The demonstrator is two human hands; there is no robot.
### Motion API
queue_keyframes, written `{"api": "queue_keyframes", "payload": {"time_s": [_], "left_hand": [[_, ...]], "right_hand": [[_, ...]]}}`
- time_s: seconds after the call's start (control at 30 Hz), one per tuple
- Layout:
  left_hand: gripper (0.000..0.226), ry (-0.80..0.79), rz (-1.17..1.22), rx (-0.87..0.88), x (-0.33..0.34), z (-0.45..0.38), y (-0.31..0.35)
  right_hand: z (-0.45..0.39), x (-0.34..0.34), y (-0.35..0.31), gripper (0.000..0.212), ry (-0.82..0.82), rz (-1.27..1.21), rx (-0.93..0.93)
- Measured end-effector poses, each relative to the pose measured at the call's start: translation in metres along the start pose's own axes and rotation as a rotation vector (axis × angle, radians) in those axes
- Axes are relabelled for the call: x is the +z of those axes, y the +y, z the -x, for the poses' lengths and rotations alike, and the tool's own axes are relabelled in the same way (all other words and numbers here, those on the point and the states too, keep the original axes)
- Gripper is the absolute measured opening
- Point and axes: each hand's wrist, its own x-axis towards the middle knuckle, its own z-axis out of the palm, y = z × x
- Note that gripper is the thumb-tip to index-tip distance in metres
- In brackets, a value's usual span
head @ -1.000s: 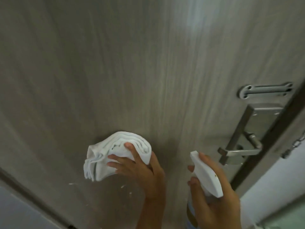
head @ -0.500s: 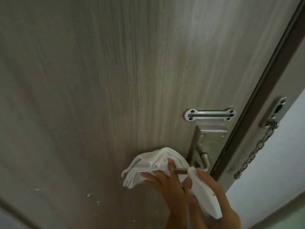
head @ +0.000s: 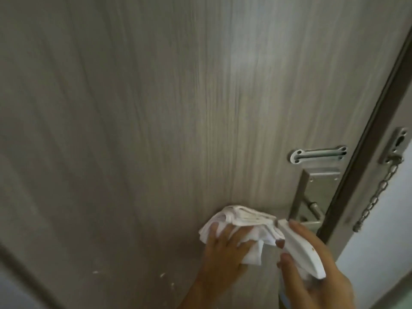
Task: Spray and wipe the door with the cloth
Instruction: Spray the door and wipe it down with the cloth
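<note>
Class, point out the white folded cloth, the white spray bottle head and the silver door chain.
white folded cloth [head: 243, 221], head view, on its bunched folds.
white spray bottle head [head: 301, 248], head view, on its top shell.
silver door chain [head: 376, 197], head view, on mid-length links.

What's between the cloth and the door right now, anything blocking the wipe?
Nothing visible. The left hand presses the cloth on the door. The handle sits just right of it.
</note>
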Motion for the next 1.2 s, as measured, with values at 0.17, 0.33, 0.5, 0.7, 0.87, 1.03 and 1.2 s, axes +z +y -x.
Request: {"api": "queue_keyframes", "payload": {"time_s": [0.17,0.33,0.5,0.7,0.87,1.03,1.2], "left_hand": [[0.064,-0.004,-0.117,-0.028,-0.023,0.031,-0.062],[0.073,0.294,-0.43,-0.086,-0.029,0.075,-0.126],[0.078,0.421,-0.569,-0.228,-0.015,0.115,-0.151],[0.073,0.412,-0.58,-0.323,0.01,0.164,-0.165],[0.066,0.389,-0.475,-0.479,0.017,0.217,-0.18],[0.059,0.537,-0.29,-0.66,-0.027,0.249,-0.192],[0.084,0.388,-0.069,-0.791,-0.073,0.282,-0.232]], "right_hand": [[0.021,0.018,0.016,0.059,-0.179,-0.192,-0.041],[0.048,0.065,0.067,0.051,-0.225,-0.329,-0.201],[0.075,0.106,0.109,0.045,-0.291,-0.451,-0.379],[0.117,0.153,0.135,0.043,-0.368,-0.501,-0.416],[0.151,0.182,0.135,0.043,-0.394,-0.524,-0.438],[0.18,0.209,0.123,0.044,-0.458,-0.549,-0.486],[0.214,0.246,0.119,0.046,-0.55,-0.511,-0.507]]}}
